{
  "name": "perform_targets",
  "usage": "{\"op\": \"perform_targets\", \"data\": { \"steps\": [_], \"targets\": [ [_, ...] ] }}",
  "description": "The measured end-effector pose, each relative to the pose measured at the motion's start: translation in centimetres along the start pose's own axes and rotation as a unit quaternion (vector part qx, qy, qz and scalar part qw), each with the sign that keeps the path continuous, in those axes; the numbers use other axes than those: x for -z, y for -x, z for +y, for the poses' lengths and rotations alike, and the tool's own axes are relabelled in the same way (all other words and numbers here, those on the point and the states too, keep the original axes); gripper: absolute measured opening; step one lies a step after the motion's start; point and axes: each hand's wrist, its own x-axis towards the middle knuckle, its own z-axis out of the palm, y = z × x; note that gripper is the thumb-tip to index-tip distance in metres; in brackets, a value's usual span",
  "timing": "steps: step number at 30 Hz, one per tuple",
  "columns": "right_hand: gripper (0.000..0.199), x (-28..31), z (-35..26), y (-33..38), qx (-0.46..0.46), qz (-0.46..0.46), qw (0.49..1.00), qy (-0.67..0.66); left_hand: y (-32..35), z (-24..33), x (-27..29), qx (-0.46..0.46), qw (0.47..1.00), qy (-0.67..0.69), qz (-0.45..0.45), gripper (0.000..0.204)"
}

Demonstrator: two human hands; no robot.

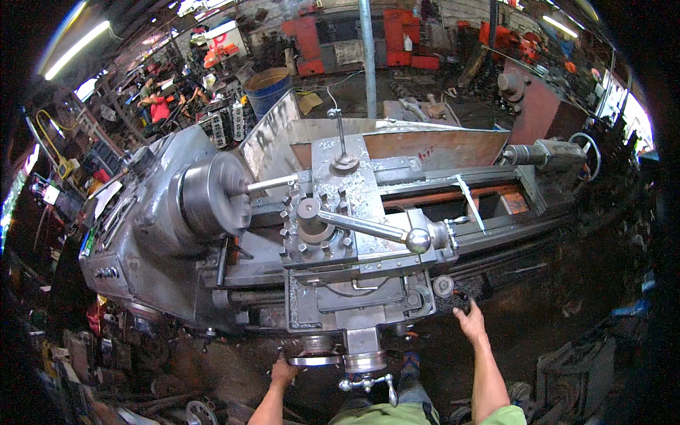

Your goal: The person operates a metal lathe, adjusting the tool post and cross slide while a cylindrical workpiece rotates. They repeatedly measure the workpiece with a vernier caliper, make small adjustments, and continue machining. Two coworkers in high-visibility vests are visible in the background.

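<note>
I stand at a large metal lathe. My left hand (283,370) is closed at the left rim of the carriage handwheel (316,361), its fingers partly hidden. My right hand (470,322) is raised at the carriage's right end, thumb and forefinger apart, just below a small dark lever (459,293) and a round knob (443,285). The chuck (230,193) looks blurred, as if spinning, and a bright bar (273,183) reaches from it toward the tool post (315,230). A long ball-ended clamp handle (368,225) lies across the tool post. Below sits the cross-slide crank (368,382).
Metal chips lie scattered over the cross slide (340,152). The tailstock (552,154) stands at the right end of the bed, with a pale flat bar (471,204) laid across the ways. Behind are a blue drum (268,92), a post (367,57) and a person in red (159,108).
</note>
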Motion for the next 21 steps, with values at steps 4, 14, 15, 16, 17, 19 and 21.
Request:
{"op": "perform_targets", "data": {
  "steps": [4, 14, 15, 16, 17, 19, 21],
  "targets": [
    [0.066, 1.1, -2.7, -4.3, 0.007, -0.006, 0.99, 0.144, 2.9, 0.2, 0.2, 0.022, 0.991, 0.119, 0.057, 0.095],
    [0.045, 5.7, -5.3, -11.3, 0.127, -0.278, 0.894, 0.328, 16.2, -3.4, -11.1, 0.241, 0.946, 0.181, 0.118, 0.085],
    [0.04, 7.1, -5.7, -12.2, 0.17, -0.225, 0.919, 0.274, 18.0, -4.3, -13.2, 0.211, 0.95, 0.212, 0.094, 0.087],
    [0.035, 8.3, -6.3, -13.3, 0.243, -0.137, 0.947, 0.16, 19.3, -4.6, -15.9, 0.23, 0.953, 0.132, 0.147, 0.073],
    [0.029, 9.3, -7.0, -15.0, 0.312, -0.047, 0.943, 0.102, 20.2, -5.4, -17.3, 0.211, 0.948, 0.215, 0.106, 0.066],
    [0.024, 10.3, -8.3, -20.0, 0.338, 0.069, 0.937, 0.051, 22.6, -4.9, -21.5, 0.119, 0.98, 0.129, 0.093, 0.056],
    [0.025, 10.3, -9.4, -25.5, 0.398, 0.188, 0.893, 0.099, 25.5, -3.3, -24.0, -0.04, 0.986, -0.079, 0.144, 0.046]
  ]
}}
